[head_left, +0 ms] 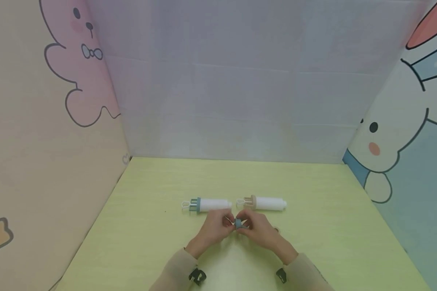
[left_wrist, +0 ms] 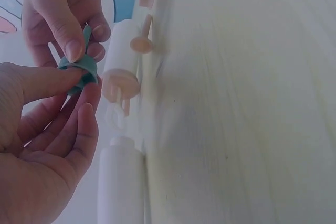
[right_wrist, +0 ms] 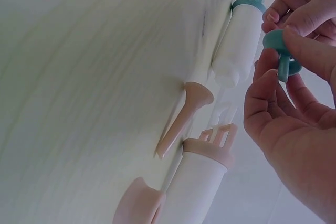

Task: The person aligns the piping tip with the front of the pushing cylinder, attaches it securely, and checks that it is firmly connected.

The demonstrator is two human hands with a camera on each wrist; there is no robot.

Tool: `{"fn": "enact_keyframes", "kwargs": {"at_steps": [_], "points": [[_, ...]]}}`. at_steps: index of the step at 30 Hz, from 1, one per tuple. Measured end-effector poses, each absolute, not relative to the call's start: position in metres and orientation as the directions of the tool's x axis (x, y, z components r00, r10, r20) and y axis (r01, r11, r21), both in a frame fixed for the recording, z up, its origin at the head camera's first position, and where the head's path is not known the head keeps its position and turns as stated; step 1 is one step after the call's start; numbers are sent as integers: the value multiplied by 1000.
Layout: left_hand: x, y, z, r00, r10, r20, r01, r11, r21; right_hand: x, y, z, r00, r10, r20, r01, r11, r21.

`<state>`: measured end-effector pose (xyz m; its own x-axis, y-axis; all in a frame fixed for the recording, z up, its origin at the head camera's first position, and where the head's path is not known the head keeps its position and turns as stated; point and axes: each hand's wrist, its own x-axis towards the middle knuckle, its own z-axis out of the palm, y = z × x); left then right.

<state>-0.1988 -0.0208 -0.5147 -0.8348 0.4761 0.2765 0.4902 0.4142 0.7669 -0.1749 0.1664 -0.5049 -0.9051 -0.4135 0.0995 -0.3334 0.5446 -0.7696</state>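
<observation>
Both hands meet over the table around a small teal plastic piece (head_left: 238,223) with a domed head, a narrow stem (right_wrist: 283,67) and a curved band. My left hand (head_left: 216,224) pinches it from the left with thumb and fingers. From the other side my right hand (head_left: 259,228) grips it between thumb and fingertips. Fingers cover part of it in both wrist views. Just beyond the hands lie two white cylinders on their sides, one with a teal slotted end (head_left: 194,205), the other with a pink slotted end (head_left: 253,202).
A pink peg with a flared head (right_wrist: 185,118) and a curved pink piece (right_wrist: 137,203) lie near the pink-ended cylinder, on the right hand's side. The pale yellow-green table (head_left: 149,182) is bounded by a plain back wall (head_left: 222,101) and cartoon-printed side walls.
</observation>
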Motion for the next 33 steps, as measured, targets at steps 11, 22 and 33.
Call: {"fn": "enact_keyframes", "kwargs": {"at_steps": [11, 22, 33], "points": [[-196, -20, -517, -834, 463, 300, 503, 413, 759, -174, 166, -505, -889, -432, 152, -383, 518, -765], [-193, -21, -521, -845, 468, 258, 476, 438, 763, -174, 167, -502, -895, -427, 128, -362, 526, -770], [-192, -21, -522, -846, 461, 267, 480, 442, 758, -175, 166, -500, -892, -438, 110, -341, 492, -801]]}}
